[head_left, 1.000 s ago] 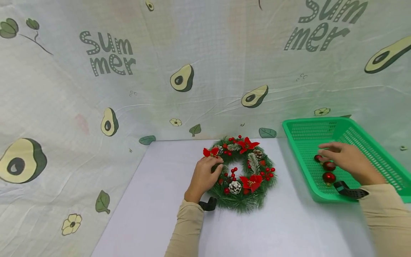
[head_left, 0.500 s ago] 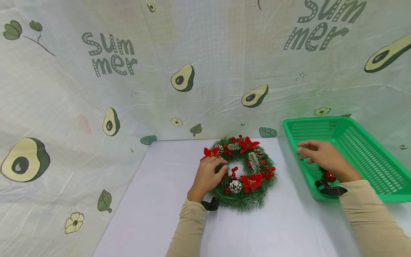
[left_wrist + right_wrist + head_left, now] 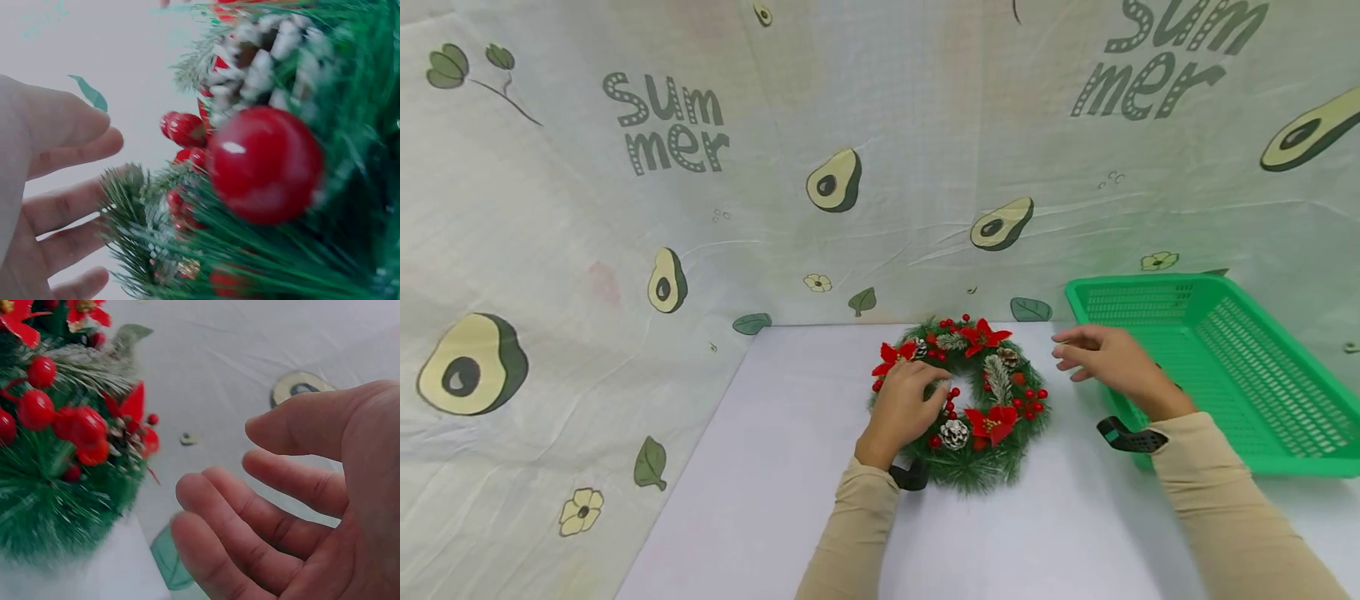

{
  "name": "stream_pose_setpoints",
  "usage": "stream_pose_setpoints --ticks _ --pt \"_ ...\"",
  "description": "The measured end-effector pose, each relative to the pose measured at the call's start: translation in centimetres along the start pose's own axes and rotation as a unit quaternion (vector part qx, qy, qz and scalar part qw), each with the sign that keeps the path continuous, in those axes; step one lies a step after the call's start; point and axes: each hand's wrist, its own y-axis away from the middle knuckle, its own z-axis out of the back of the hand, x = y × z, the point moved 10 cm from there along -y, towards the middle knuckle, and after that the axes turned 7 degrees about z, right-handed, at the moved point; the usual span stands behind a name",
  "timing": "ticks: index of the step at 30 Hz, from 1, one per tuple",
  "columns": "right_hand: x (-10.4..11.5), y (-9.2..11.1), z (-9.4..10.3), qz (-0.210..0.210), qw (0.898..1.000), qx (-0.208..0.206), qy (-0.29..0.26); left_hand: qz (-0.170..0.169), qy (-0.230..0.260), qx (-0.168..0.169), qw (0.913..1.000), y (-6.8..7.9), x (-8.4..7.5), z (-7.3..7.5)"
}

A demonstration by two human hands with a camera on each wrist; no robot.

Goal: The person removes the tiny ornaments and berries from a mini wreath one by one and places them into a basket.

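Observation:
A green wreath (image 3: 966, 471) with red poinsettias, berries and snow-tipped pinecones lies flat on the white table. My left hand (image 3: 902, 410) hovers over its left side, fingers loosely bent. In the left wrist view that hand (image 3: 56, 194) holds nothing; its fingertips are close to a frosted sprig (image 3: 128, 206), and I cannot tell if they touch. A glossy red ball (image 3: 267, 165) sits among the needles there. To the wreath's right, my right hand (image 3: 1112, 367) is in the air near the basket's left rim. Its fingers (image 3: 244, 525) are relaxed, with nothing between them.
A green plastic basket (image 3: 1285, 354) stands at the right of the table (image 3: 790, 433); my right hand and wrist hide part of its inside. Behind the table hangs a pale cloth (image 3: 910, 108) printed with avocados. A black strap (image 3: 1131, 437) is on my right wrist.
My right hand has moved left, from above the red baubles inside the basket to beyond its left rim. My left hand has shifted slightly right over the wreath.

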Motion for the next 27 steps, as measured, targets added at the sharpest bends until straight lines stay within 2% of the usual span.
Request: stream_pose_setpoints --ticks 6,12,16,21,27 --pt "0.1 -0.9 -2.2 0.019 1.000 0.010 0.017 0.008 -0.013 0.047 0.9988 -0.8 -1.0 -0.4" --pt "-0.1 -1.3 -3.8 0.010 1.000 0.011 0.004 0.012 -0.014 0.103 0.9945 -1.5 -1.8 -1.6" --pt "-0.3 -1.4 -4.1 -0.003 1.000 -0.004 -0.002 0.022 -0.016 0.131 0.9910 -2.1 -2.0 -2.8" --pt "-0.8 -1.7 -4.7 -0.028 0.999 -0.024 -0.025 0.024 -0.040 0.150 0.9875 -2.6 -2.4 -3.7" --pt "-1.3 -1.5 -4.7 -0.047 0.994 -0.081 -0.050 0.022 -0.068 0.168 0.9832 -2.7 -3.0 -4.4"
